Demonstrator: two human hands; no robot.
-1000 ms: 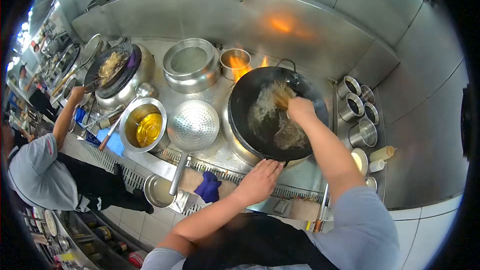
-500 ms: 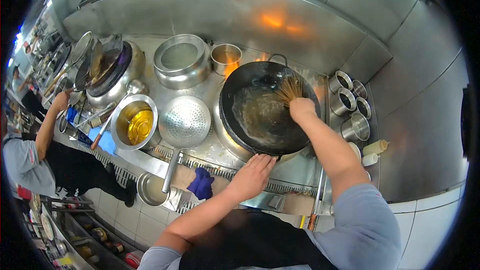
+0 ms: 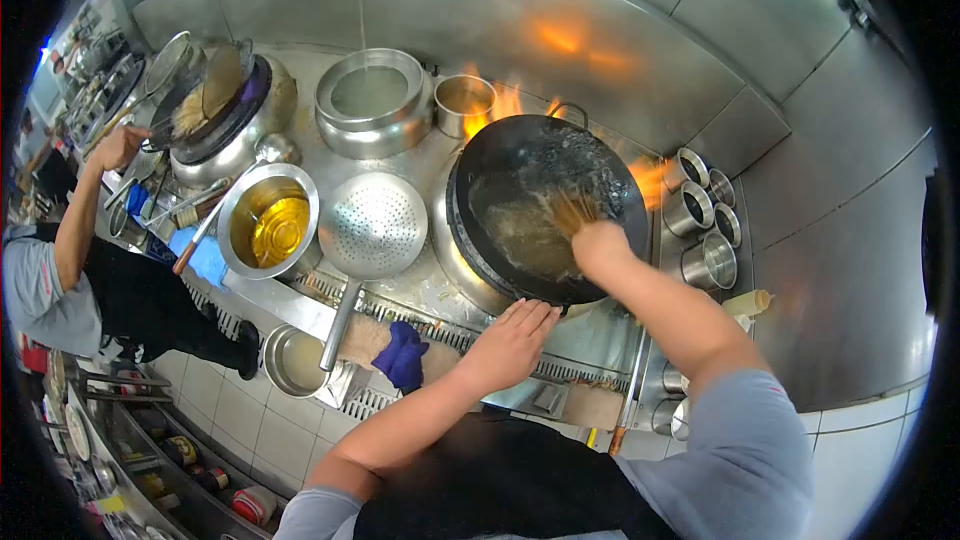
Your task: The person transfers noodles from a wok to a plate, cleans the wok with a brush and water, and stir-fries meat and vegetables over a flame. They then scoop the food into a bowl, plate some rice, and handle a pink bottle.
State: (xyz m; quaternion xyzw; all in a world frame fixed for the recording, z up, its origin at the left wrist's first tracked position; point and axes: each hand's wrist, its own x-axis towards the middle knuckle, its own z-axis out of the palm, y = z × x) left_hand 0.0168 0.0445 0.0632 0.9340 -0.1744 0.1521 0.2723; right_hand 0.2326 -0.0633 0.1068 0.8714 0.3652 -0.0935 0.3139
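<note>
A black wok point(image 3: 500, 170) with cloudy water in it sits tilted on the burner, its near rim low. At its near handle my left hand point(image 3: 510, 340) is closed, fingers together over the handle and the thumb hidden. My right hand point(image 3: 603, 252) is inside the wok, wrapped round a bamboo wok brush point(image 3: 570, 212). The bristles press on the wet inner wall and are blurred by motion.
Flames point(image 3: 650, 180) rise behind and right of the wok. Left of it are a perforated strainer point(image 3: 373, 225), a pot of oil point(image 3: 235, 230) and a lidless water pot point(image 3: 325, 100). Steel canisters point(image 3: 708, 262) line the right side. A co-worker's hand point(image 3: 118, 147) works at another wok.
The brush and my right hand have moved left and toward me in the wok. The wok tilts more, and larger flames show around it. The view has shifted slightly.
</note>
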